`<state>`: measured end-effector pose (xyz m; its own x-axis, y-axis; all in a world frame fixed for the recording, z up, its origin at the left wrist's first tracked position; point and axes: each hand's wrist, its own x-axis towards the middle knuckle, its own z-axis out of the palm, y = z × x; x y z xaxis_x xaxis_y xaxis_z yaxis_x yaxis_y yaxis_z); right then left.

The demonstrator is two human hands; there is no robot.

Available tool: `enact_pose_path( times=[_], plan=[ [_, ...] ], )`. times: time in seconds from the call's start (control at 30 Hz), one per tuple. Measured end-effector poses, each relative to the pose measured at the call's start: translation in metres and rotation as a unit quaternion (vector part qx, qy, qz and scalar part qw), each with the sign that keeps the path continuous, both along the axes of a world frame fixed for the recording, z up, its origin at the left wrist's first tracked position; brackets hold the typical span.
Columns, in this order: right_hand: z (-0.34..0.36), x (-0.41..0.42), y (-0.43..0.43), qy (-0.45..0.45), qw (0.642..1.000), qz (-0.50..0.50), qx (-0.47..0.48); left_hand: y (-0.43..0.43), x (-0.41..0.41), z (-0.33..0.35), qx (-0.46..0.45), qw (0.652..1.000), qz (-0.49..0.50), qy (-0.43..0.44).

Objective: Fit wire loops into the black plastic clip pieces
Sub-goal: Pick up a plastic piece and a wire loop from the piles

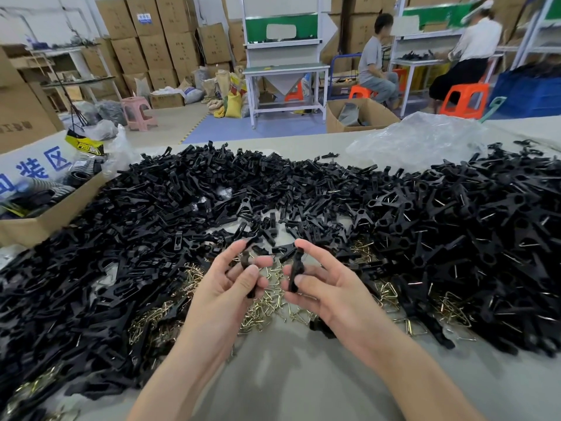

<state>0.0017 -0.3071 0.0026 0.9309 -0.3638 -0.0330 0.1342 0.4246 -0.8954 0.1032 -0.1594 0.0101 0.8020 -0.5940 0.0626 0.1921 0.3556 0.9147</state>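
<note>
Grey table (288,375) was buried from 9 round to 3 o'clock under a heap of black clip pieces (182,208). Brass wire loops (270,302) lay scattered beneath the hands, spilling toward 8 and 4. Left hand (230,281) pinched the left clip piece (250,288) between thumb and curled fingers. Right hand (324,290) pinched the right clip piece (296,268) the same way, roughly upright. Neither hand held a loop. Looked like the pairing step. The next move probably calls for mating the two pieces, then picking one loop from below.
</note>
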Motion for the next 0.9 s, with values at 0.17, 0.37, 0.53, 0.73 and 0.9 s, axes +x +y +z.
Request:
enact_pose_path(
  times=[0.17,0.37,0.53,0.73,0.9],
  plan=[
    [0.004,-0.001,0.002,-0.012,0.997,0.0,-0.072,-0.001,0.0,-0.004,0.026,0.999,0.013,-0.014],
    [0.006,-0.002,0.002,0.014,0.985,-0.01,-0.173,-0.003,-0.002,-0.004,0.064,0.996,0.025,-0.05],
    [0.007,-0.002,0.004,0.029,0.971,-0.024,-0.237,-0.004,-0.007,-0.005,0.073,0.997,-0.006,-0.039],
    [0.006,-0.003,0.004,0.017,0.966,-0.021,-0.258,-0.003,-0.008,-0.002,0.084,0.995,-0.003,-0.058],
    [0.004,-0.002,0.003,0.015,0.963,-0.023,-0.266,0.0,-0.009,0.0,0.097,0.991,-0.002,-0.09]
  ],
)
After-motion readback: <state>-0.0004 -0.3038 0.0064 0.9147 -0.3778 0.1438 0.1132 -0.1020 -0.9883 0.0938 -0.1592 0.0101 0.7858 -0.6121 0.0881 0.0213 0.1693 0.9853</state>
